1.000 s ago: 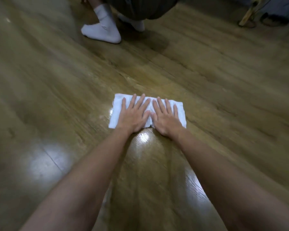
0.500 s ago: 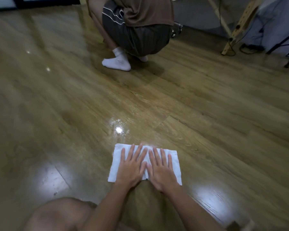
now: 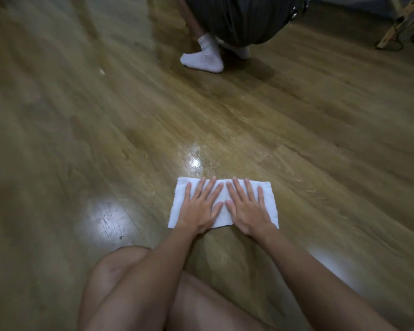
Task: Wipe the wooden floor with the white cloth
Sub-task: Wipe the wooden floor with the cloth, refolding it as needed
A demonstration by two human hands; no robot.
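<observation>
Under flat hands [image 3: 225, 209], folded white cloth [image 3: 269, 199] lies rectangular.

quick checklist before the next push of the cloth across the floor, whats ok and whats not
1. Left hand flat on the white cloth, fingers straight: ok.
2. Right hand flat on it too: ok.
3. Cloth lies folded flat on the wooden floor: ok.
4. Path straight ahead: a crouching person's white sock stands further up: not ok for a long push.
5. Small speck left of the cloth: cannot tell what it is.
</observation>
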